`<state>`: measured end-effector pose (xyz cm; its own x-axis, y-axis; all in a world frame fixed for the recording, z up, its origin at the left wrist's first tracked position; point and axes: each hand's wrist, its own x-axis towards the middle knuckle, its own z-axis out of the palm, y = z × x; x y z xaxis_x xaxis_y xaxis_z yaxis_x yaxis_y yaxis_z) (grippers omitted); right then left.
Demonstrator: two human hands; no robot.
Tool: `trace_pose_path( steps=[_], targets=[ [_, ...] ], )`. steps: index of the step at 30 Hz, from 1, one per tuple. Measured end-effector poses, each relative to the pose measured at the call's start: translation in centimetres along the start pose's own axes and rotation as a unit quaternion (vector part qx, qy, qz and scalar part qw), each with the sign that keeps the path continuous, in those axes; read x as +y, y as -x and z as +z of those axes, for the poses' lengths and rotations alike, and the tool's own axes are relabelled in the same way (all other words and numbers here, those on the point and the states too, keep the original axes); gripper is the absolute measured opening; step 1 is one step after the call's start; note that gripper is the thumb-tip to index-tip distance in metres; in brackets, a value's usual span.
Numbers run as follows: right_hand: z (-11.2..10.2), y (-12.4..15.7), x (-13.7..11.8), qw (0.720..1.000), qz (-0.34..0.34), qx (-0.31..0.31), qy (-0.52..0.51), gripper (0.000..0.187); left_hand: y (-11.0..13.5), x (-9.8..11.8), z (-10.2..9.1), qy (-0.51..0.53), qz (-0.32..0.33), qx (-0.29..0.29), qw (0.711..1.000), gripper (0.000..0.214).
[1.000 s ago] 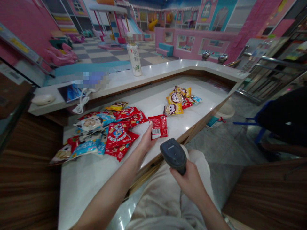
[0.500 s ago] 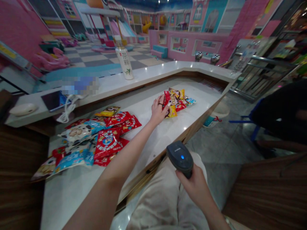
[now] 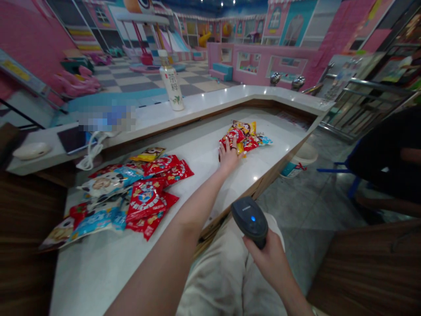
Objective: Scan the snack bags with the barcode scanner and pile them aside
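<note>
Left hand on a red packet, right hand around a barcode scanner

Left hand lies palm down with its fingers spread, a ring on one finger, and the fingertips reach over the red packet. Whether it has hold of the packet, I cannot tell. Right hand is curled firmly around the scanner's grip, above the beige trousers, and the scanner's blue light is on.

The red packet sits at the front of a small pile of yellow and red snack packets on a white counter. A larger pile of red, blue and yellow packets lies well to the left, just beside the left forearm.

On the raised ledge behind stand a bottle, a tablet and a white cable. Past the counter's right edge are a bucket and a seated person in dark clothes. A pink play area fills the background.
</note>
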<state>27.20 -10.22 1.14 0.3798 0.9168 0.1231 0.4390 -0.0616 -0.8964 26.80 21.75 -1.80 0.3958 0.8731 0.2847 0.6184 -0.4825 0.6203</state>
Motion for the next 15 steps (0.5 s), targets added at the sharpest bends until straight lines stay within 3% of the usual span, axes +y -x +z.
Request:
trace_pose_path(
  steps=[4,9,12,15],
  targets=[
    [-0.1,0.2,0.3,1.000,-0.003,0.001,-0.007,0.014,1.5,-0.4,-3.3,-0.036,0.025,-0.007,0.999,0.085],
    [0.0,0.5,0.0,1.000,-0.015,-0.006,-0.016,0.015,5.7,-4.6,-11.5,-0.188,0.015,-0.025,0.982,0.087],
    [0.2,0.7,-0.4,0.999,-0.023,-0.015,-0.018,0.013,7.7,-8.4,-16.6,-0.285,-0.063,-0.035,0.956,0.088],
    [0.4,0.9,-0.8,0.999,-0.028,-0.017,-0.012,0.013,8.7,-11.6,-20.4,-0.329,-0.158,-0.087,0.927,0.086]
  ],
)
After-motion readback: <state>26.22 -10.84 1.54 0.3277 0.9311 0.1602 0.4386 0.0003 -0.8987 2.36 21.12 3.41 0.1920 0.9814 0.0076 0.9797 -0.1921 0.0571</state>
